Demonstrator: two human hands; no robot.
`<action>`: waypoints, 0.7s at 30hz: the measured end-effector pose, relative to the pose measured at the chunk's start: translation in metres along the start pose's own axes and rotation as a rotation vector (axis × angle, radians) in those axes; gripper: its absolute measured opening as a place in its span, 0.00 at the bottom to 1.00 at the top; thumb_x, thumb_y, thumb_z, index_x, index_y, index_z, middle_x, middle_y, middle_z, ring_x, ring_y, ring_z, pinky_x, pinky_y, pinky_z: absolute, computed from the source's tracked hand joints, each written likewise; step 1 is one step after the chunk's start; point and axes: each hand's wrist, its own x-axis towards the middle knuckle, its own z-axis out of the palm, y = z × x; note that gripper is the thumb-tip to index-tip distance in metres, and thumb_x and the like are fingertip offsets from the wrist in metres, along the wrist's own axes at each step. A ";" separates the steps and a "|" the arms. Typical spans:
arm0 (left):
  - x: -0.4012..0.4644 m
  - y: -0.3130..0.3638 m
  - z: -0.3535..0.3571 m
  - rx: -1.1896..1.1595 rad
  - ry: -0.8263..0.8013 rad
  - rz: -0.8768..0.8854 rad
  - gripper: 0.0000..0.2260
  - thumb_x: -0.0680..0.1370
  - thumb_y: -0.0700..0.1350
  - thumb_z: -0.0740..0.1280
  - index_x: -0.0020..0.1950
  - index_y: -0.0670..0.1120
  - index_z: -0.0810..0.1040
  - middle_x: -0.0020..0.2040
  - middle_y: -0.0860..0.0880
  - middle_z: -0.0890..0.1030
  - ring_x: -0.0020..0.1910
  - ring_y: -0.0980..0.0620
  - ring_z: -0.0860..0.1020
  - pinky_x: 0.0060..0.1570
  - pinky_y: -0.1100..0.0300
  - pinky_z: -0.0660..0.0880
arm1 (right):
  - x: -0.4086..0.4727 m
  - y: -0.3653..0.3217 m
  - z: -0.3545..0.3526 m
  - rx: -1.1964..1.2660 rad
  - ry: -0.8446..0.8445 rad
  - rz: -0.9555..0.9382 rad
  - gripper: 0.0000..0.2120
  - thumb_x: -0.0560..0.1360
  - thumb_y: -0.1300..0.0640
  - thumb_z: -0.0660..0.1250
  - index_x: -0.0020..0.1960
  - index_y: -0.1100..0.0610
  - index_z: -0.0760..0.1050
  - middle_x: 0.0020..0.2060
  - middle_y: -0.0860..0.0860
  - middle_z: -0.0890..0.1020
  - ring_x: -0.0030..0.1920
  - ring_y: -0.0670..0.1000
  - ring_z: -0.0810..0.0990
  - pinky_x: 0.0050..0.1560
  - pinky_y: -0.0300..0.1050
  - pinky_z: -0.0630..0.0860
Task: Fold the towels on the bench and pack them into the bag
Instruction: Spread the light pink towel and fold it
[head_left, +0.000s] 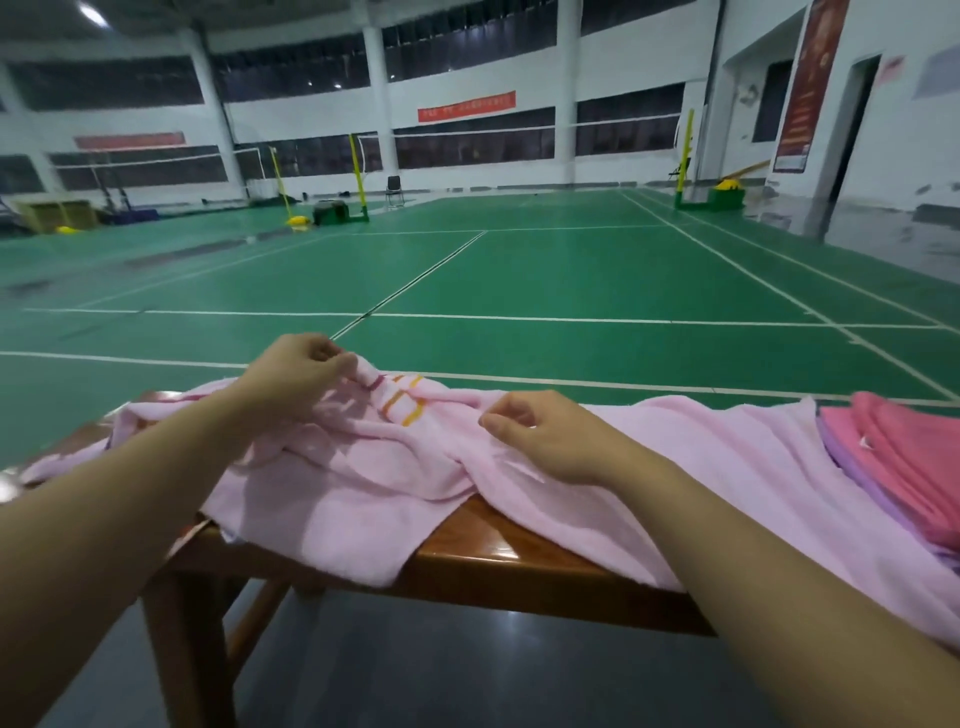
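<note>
Much of the wooden worktop (498, 551) is covered: only a glossy brown front edge, a corner and two legs at about 7 o'clock show, and its right end runs out of view under cloth. One large pale pink towel (353, 483), soft and fleecy, lies rumpled across it from 9 o'clock to 4 o'clock, a flap hanging over the near edge; whether it is a single piece or two overlapping I cannot tell. Near its far edge at 12 o'clock sits a woven band of orange and dark red stripes, partly lost in folds. The left hand (296, 374) has its fingers curled down, pinching a raised ridge of the towel just beside that band. The right hand (540, 436), at roughly 2 o'clock from the flap, rests on the cloth with fingers bent in and thumb against forefinger; it seems to nip a small fold, though the fold itself is hidden under the fingers. At 3 o'clock a flat stack of folded towels (914, 467), deeper pink over a lilac layer, is cut off by the frame edge, so the count is unsure. No bag can be made out. Beyond lies a green court floor (519, 270) with white lines and three yellow net posts, blurred.
</note>
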 end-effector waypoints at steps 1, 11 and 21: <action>0.002 0.001 0.000 -0.040 0.023 0.046 0.07 0.82 0.46 0.66 0.50 0.44 0.81 0.44 0.47 0.82 0.39 0.52 0.76 0.40 0.62 0.72 | 0.000 0.000 0.001 0.005 -0.014 -0.012 0.14 0.82 0.45 0.62 0.59 0.50 0.80 0.55 0.44 0.83 0.55 0.46 0.80 0.60 0.49 0.76; 0.015 0.049 -0.007 -0.007 0.145 0.110 0.14 0.86 0.52 0.54 0.63 0.44 0.70 0.50 0.45 0.75 0.48 0.45 0.73 0.49 0.53 0.67 | -0.002 -0.007 -0.004 0.102 0.030 -0.036 0.13 0.83 0.46 0.61 0.58 0.51 0.81 0.53 0.44 0.83 0.55 0.46 0.81 0.62 0.51 0.76; -0.002 0.043 -0.053 0.854 -0.656 -0.517 0.07 0.82 0.41 0.63 0.55 0.38 0.76 0.42 0.44 0.76 0.26 0.50 0.74 0.21 0.65 0.70 | -0.005 0.004 -0.012 0.078 -0.018 0.062 0.13 0.82 0.43 0.62 0.56 0.49 0.81 0.54 0.43 0.83 0.54 0.47 0.82 0.63 0.53 0.76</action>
